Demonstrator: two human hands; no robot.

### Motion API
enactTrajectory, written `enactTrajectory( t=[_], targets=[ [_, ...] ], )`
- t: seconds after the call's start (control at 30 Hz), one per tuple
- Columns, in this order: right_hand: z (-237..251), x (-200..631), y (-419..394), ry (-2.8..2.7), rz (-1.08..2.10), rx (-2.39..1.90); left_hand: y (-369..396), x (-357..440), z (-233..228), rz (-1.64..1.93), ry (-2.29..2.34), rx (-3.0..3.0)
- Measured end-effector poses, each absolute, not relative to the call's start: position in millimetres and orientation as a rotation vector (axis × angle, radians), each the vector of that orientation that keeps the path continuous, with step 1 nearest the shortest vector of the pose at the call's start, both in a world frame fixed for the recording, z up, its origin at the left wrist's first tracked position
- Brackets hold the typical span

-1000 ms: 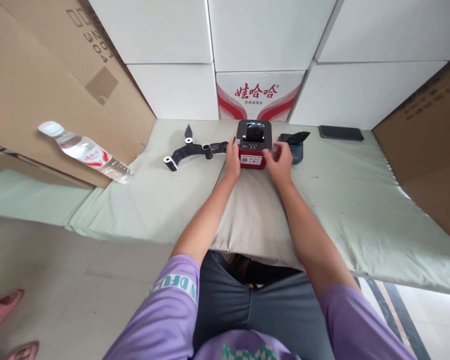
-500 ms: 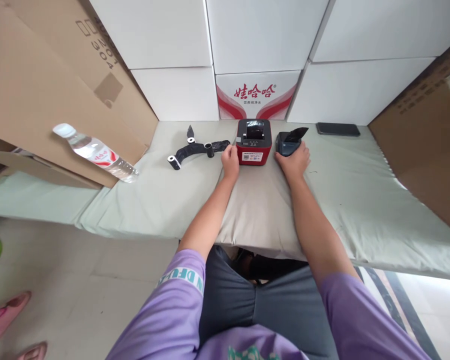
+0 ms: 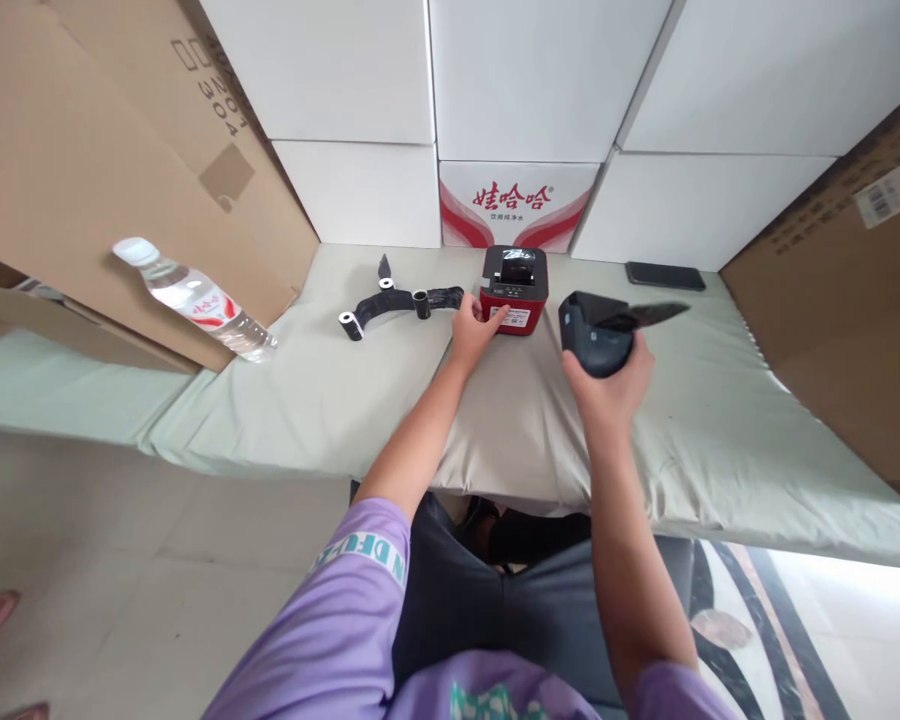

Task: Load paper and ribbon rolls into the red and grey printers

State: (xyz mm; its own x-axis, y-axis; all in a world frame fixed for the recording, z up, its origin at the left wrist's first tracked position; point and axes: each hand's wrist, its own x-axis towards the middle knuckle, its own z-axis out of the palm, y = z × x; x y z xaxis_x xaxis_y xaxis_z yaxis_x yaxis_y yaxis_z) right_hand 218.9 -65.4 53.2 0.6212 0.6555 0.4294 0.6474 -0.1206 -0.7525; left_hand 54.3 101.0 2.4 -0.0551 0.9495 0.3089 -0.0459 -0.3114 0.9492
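Lifted since half a second ago, the dark printer (image 3: 596,338) sits clenched in the right hand (image 3: 607,385) above the mat's (image 3: 720,420) middle: rigid, likely light, its open lid fragile; the left hand (image 3: 471,335) touches the red printer (image 3: 514,292), fingers loose.

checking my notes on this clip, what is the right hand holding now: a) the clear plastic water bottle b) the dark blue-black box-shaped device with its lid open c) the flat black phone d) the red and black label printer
b: the right hand grips the dark blue-black box-shaped device lifted off the pale green padded surface, while the left hand touches the red and black label printer.
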Motion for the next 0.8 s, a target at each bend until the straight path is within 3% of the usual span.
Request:
enactTrajectory(
  t=[0.17, 0.53, 0.67, 0.8],
  targets=[
    [37.9, 162.7, -111.9, -1.174, 0.169, -1.934, 101.3, 55.3, 3.0, 1.566, 1.150, 1.504],
    [15.9, 105.5, -102.5, -1.208, 0.340, -2.122, 100.4, 48.1, 7.7, 1.561, 1.092, 1.562],
    [15.1, 123.0, -107.2, -1.321, 0.294, -2.035, 98.9, 47.8, 13.8, 1.569, 1.070, 1.619],
    [25.4, 194.1, -93.8, -1.563, 0.653, -1.774, 93.9, 39.2, 18.8, 1.438, 1.004, 1.737]
  ],
)
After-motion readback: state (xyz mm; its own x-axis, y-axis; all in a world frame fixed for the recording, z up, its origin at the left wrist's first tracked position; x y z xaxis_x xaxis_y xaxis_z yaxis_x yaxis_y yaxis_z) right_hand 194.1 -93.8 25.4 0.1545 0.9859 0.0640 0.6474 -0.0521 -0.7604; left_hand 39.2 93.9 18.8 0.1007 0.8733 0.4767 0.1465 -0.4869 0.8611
